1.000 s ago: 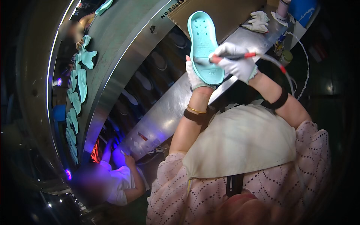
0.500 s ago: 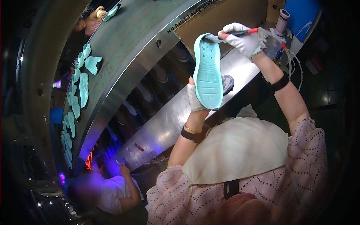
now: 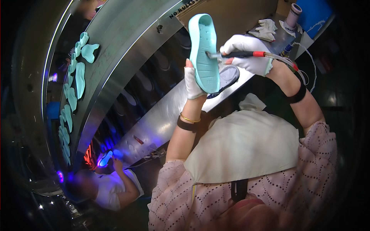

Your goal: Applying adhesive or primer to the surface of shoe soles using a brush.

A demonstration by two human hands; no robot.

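Note:
My left hand [image 3: 192,81], in a white fingertip-less glove, holds a turquoise shoe sole [image 3: 204,71] by its near end and side. The sole is tilted up, with its raised rim and grooved inner face showing. In my gloved right hand [image 3: 246,54] is a brush [image 3: 244,54] with a dark handle, a red band and a clear tube trailing from its back. Its bristles touch the inner face of the sole near the middle. Partly hidden behind the sole, a grey shoe [image 3: 229,75] lies on the metal bench.
The metal bench [image 3: 158,111] carries a small red tool [image 3: 138,139]. White gloves [image 3: 265,30] and a pink cylinder [image 3: 293,15] stand at the far right by a cardboard box [image 3: 227,19]. Turquoise soles [image 3: 80,81] line a green conveyor [image 3: 123,34]. A co-worker [image 3: 115,188] sits lower left.
The brush has moved from the far end of the sole to its middle. My left hand and the sole have shifted left and up in view, uncovering more of the grey shoe.

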